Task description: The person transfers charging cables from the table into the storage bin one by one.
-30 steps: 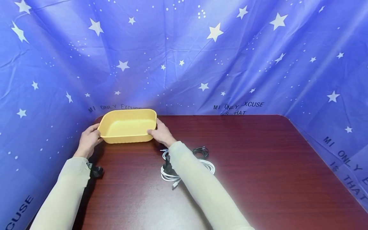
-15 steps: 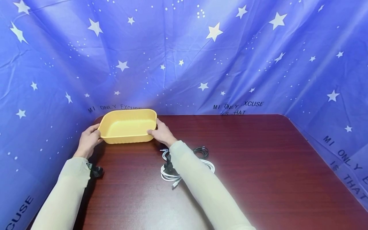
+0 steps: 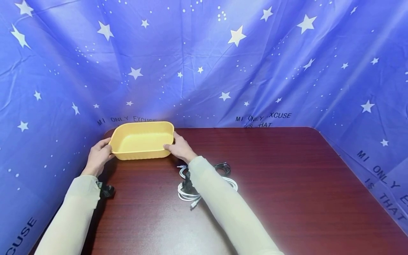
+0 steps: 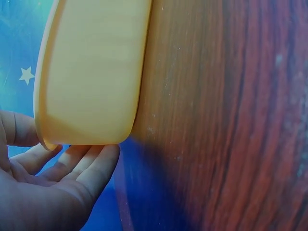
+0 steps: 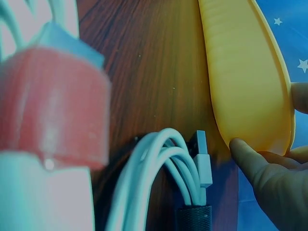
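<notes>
Sleeves (image 3: 234, 209) of pale cloth are stretched over the dark red bench (image 3: 306, 198), and a black device (image 3: 107, 191) is worn at the left wrist. White cables (image 5: 137, 178) are laid in loops on the bench, partly covered by the right forearm in the head view; a metal-tipped plug (image 5: 204, 166) is seen beside them. A black cable (image 3: 225, 168) is coiled just behind. Farther off, at the far left of the bench, the yellow basin (image 3: 141, 155) is held between two hands, its opening turned up. Its left end is gripped by the left hand (image 3: 98, 156), the fingers being parted only enough to take the wall between them and the thumb. Its right end is gripped likewise by the right hand (image 3: 181, 147), the thumb being placed over the rim. Whether the base is rested on the bench cannot be told. Behind, a blue curtain (image 3: 191, 42) is hung, printed with white stars and black lettering.
</notes>
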{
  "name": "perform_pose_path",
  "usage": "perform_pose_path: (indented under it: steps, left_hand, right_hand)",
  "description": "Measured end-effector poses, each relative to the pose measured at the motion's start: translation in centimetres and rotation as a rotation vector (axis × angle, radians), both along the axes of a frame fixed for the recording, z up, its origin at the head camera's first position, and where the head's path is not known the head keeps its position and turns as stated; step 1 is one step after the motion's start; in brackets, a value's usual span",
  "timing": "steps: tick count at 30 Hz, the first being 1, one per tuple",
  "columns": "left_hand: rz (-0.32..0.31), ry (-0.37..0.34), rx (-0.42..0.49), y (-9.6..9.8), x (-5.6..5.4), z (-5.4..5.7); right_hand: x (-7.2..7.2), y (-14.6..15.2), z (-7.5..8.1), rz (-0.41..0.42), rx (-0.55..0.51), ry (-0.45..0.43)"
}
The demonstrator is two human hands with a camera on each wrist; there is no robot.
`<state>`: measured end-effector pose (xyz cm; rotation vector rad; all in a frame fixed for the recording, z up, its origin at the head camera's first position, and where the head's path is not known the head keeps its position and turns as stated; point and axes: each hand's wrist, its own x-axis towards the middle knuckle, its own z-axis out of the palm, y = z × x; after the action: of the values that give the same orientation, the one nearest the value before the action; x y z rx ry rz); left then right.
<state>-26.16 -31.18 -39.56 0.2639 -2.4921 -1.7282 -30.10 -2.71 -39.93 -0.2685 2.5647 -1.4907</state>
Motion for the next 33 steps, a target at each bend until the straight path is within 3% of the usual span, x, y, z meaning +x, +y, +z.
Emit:
perform_pose_path:
  steps: [18,33]
  left_hand:
    - [-0.004,-0.006,0.055,0.24,-0.03,-0.26]
    - [-0.008,-0.022,0.034,0.47,-0.01,-0.11]
  right_hand:
    - [0.04,0.61,-0.08,0.017,-0.012,0.019]
    - [0.06,0.93,0.02,0.017,-0.004,0.021]
